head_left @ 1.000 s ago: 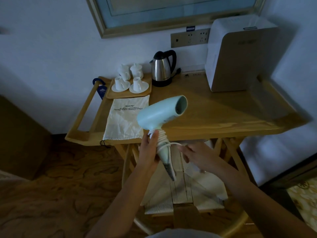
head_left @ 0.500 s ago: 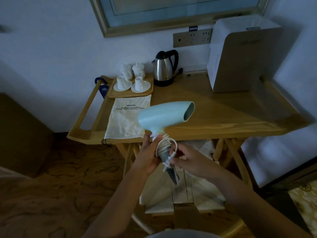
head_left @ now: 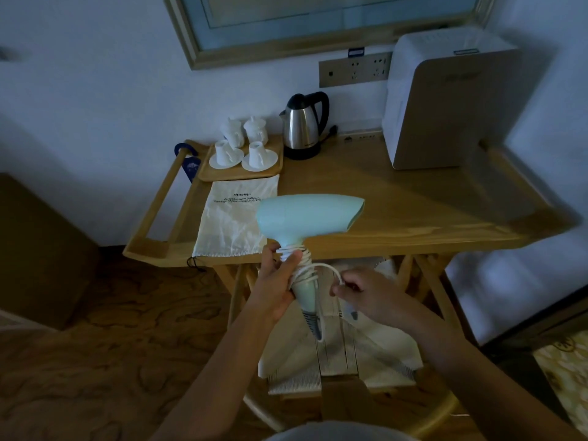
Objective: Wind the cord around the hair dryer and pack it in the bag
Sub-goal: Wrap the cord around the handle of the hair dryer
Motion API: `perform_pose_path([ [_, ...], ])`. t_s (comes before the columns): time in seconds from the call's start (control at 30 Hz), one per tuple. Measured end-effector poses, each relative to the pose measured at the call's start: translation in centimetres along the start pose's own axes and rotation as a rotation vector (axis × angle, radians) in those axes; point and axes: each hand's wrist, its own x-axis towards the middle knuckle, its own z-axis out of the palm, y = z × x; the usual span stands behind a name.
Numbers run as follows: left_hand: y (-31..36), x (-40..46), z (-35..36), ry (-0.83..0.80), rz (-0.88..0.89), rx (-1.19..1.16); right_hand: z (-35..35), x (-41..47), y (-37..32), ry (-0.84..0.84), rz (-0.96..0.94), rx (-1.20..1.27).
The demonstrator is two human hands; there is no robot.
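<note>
A pale blue hair dryer [head_left: 305, 218] is held upright in front of the wooden table [head_left: 397, 211], nozzle pointing right. My left hand [head_left: 275, 284] grips its handle, thumb pressing several turns of white cord [head_left: 300, 265] wound around it. My right hand [head_left: 362, 291] pinches the free end of the cord just right of the handle, a short loop arching between them. The plug hangs below my right fingers. A flat white drawstring bag [head_left: 234, 218] with printed text lies on the table's left part, behind the dryer.
A tray with white cups and saucers [head_left: 243, 154] sits at the back left, a steel kettle [head_left: 304, 125] beside it, and a white box appliance [head_left: 445, 103] at the back right. A chair with white cloth [head_left: 337, 354] stands under the table edge.
My right hand has pulled the cord's end out to the right, away from the handle. The dryer's nozzle has levelled out to point right.
</note>
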Motion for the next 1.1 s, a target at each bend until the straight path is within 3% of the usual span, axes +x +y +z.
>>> perform_pose_path([
  [0.07,-0.2,0.0,0.1,0.006,-0.008,-0.017,0.5,0.0,0.3,0.008,0.084,0.182],
  [0.17,-0.6,-0.1,0.6,0.000,0.004,-0.016,1.3,-0.6,-0.4,0.008,0.254,0.783],
  [0.2,-0.7,-0.2,0.8,0.002,0.009,-0.011,1.7,-0.8,-0.6,0.019,0.265,0.876],
  [0.4,-0.9,-0.1,1.2,0.020,0.016,-0.070,3.2,-1.2,-0.2,0.219,0.016,0.428],
  [0.63,-1.2,-0.1,1.3,0.049,-0.006,0.058,2.9,-0.7,1.1,-0.029,-0.066,0.351],
  [0.87,-0.5,0.3,1.1,-0.130,-0.009,0.364,2.0,-0.7,1.4,-0.170,-0.089,0.335],
  [0.97,-0.4,0.4,1.5,-0.119,0.048,0.448,1.8,-0.7,0.9,-0.122,-0.060,0.299],
  [1.1,-1.4,0.0,2.0,-0.048,0.130,0.497,2.9,-0.3,1.1,0.044,-0.042,-0.030],
])
